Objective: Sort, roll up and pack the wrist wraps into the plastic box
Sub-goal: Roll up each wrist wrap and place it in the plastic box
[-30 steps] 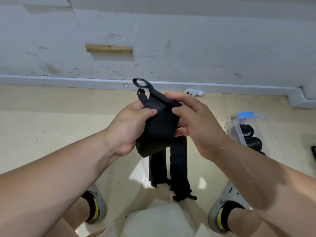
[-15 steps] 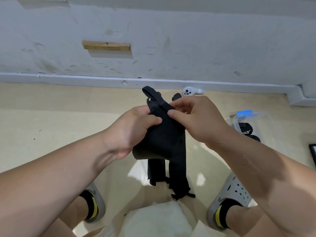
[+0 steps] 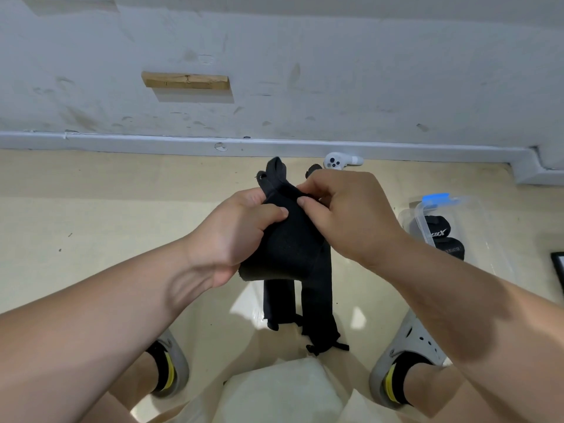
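The beige floor (image 3: 91,209) carries a clear plastic box (image 3: 488,227) right of my right hand (image 3: 345,215), a white controller (image 3: 338,161) just beyond that hand by the wall (image 3: 366,71), and my grey shoes (image 3: 409,346) nearer me.

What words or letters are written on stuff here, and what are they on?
"X": last letter of a white logo on the upper roll in the box; the letters before it are too blurred to read.
Small white print on the lower roll: too small to read.
The held wrap shows no writing.
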